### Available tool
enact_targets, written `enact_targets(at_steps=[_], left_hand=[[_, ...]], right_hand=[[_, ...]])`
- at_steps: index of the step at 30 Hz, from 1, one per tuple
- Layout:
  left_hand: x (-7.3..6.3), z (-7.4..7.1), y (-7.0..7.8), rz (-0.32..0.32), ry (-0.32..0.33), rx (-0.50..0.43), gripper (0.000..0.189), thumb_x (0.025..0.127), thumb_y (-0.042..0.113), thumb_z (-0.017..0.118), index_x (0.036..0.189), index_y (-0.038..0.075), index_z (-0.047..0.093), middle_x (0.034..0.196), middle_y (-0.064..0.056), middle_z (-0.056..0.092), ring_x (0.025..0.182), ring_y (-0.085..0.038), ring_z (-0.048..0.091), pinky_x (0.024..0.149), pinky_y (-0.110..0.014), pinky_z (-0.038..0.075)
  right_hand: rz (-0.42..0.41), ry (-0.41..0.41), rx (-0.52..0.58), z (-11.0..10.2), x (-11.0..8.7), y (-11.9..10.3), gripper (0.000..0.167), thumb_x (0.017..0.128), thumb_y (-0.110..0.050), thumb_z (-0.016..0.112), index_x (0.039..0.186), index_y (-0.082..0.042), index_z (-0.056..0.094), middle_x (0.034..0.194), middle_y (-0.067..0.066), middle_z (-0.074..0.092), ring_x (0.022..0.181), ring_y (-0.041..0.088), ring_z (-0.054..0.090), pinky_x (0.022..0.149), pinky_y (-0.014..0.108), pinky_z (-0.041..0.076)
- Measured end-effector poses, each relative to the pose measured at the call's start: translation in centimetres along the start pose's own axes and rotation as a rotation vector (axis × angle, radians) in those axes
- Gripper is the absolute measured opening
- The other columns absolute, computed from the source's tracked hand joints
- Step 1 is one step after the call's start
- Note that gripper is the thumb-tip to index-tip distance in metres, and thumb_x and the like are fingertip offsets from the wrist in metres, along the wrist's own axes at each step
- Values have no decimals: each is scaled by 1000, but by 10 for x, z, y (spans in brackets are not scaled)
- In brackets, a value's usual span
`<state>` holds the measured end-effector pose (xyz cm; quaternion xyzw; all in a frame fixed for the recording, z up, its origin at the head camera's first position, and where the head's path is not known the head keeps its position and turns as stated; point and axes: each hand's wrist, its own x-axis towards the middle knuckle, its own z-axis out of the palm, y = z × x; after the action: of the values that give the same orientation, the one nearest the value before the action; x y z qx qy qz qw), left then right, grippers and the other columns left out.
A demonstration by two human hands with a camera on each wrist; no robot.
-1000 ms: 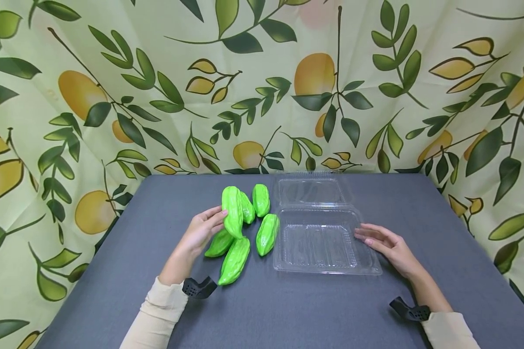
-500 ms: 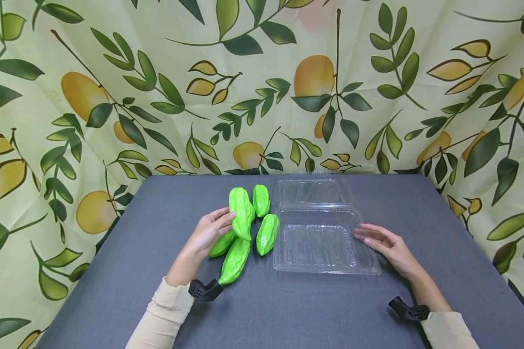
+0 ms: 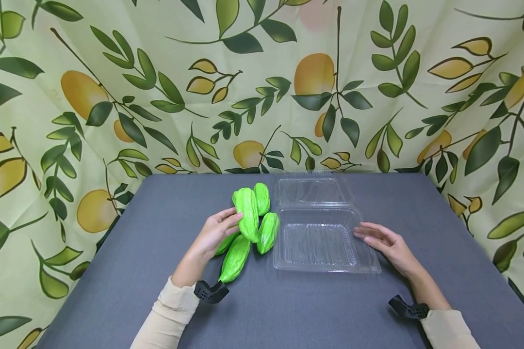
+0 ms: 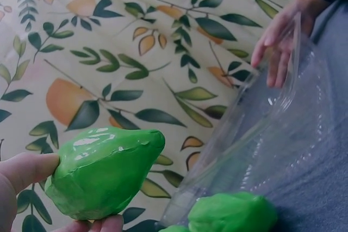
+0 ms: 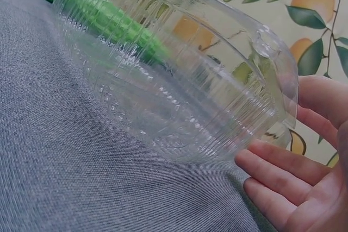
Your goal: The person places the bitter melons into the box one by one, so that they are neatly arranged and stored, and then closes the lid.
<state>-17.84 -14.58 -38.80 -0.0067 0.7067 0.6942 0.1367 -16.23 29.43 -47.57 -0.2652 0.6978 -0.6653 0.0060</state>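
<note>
My left hand [image 3: 218, 230] holds a bright green bitter melon [image 3: 247, 214] above the table, thumb on one side and fingers on the other. In the left wrist view the held melon [image 4: 106, 172] is glossy and lumpy, with a tapered end. Several similar melons lie below and around it, including a front melon [image 3: 236, 259] and a right-hand melon [image 3: 268, 232]; some are partly hidden. My right hand [image 3: 386, 245] has extended fingers at the right edge of a clear plastic clamshell container [image 3: 327, 269]. The container's tray holds nothing.
The container's lid [image 3: 310, 191] lies open toward the back. A grey cloth [image 3: 314, 310] covers the table. Behind it hangs a curtain [image 3: 262, 72] printed with leaves and fruit. Both wrists wear black straps.
My left hand has carried the held melon a little to the right over the others, now covering most of the one behind. The right hand and container have stayed put.
</note>
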Motion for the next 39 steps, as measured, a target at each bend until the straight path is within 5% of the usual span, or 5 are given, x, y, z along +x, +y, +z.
enact_targets(at_steps=[15,23,34,39], left_hand=[[0,7,-3,-9,-3,-22,60,97,14,50,146,-10,27,151,-26,35,123,-24,52,107,-33,49],[2,20,-2,1,-25,-22,57,96,12,50,144,-11,30,146,-29,40,112,-16,58,109,-37,48],[1,36,-1,3,-59,-27,59,96,11,51,145,-12,28,148,-30,37,126,-28,52,111,-41,46],[0,43,-3,19,-55,-23,57,95,10,53,143,-13,32,139,-33,45,115,-21,58,105,-37,52]], right_hand=[[33,11,-44,3,5,1,40,95,8,48,133,18,39,122,-10,69,110,0,66,90,8,51],[5,-9,-28,1,5,-1,39,95,11,46,131,21,38,123,-8,69,112,1,66,90,9,52],[29,7,-39,0,2,-4,39,95,9,47,132,19,39,123,-9,69,111,1,66,90,8,52],[33,7,-33,0,1,-5,40,95,9,47,133,18,39,123,-9,69,111,1,65,90,8,51]])
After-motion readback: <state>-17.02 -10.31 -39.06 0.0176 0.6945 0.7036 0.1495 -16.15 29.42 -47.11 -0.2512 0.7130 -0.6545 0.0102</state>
